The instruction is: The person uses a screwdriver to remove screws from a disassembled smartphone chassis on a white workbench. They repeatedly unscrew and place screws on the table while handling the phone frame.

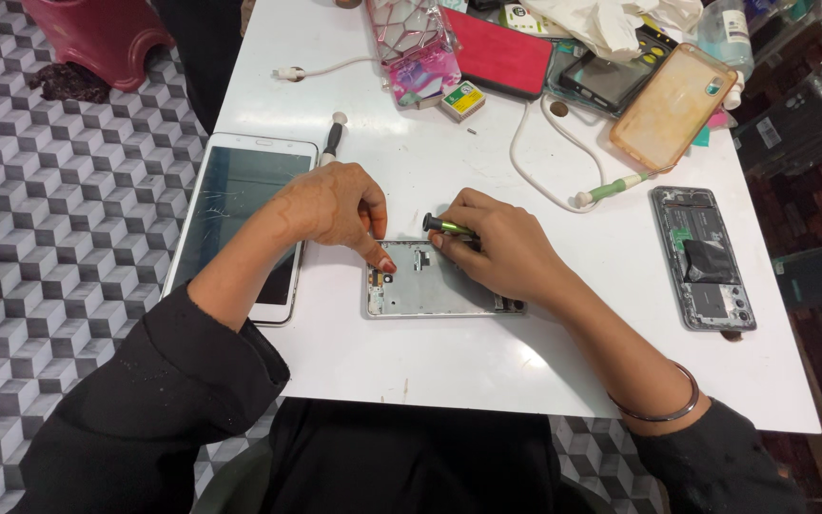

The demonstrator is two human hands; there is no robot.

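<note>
Two hands (pixel 335 205) (pixel 501 249), one frame (pixel 430 290), seemingly one screwdriver (pixel 444 226).

White tablet (pixel 240 224), opened phone (pixel 706 257), orange phone case (pixel 673 107), red case (pixel 499 52), white cable (pixel 539 157), white table (pixel 449 362)

Worktop (pixel 411 362) noted as smooth, glossy white; phone frame (pixel 430 290) as matt silvery metal; tablet (pixel 240 214) faced in glossy glass.
</note>
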